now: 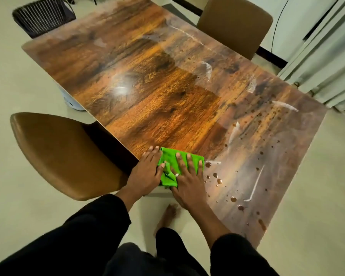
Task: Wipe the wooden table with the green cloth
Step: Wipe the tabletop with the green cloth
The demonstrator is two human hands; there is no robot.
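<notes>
The green cloth lies folded on the near edge of the wooden table. My right hand presses flat on top of the cloth, fingers spread. My left hand rests on the table edge beside it, with its thumb and fingertips on the cloth's left side. Brown droplets and pale smear streaks cover the right half of the table, close to the cloth's right edge.
A tan padded chair stands at the left, tucked by the table edge. Another tan chair is at the far side, and a black slatted chair at the far left. Curtains hang at the right.
</notes>
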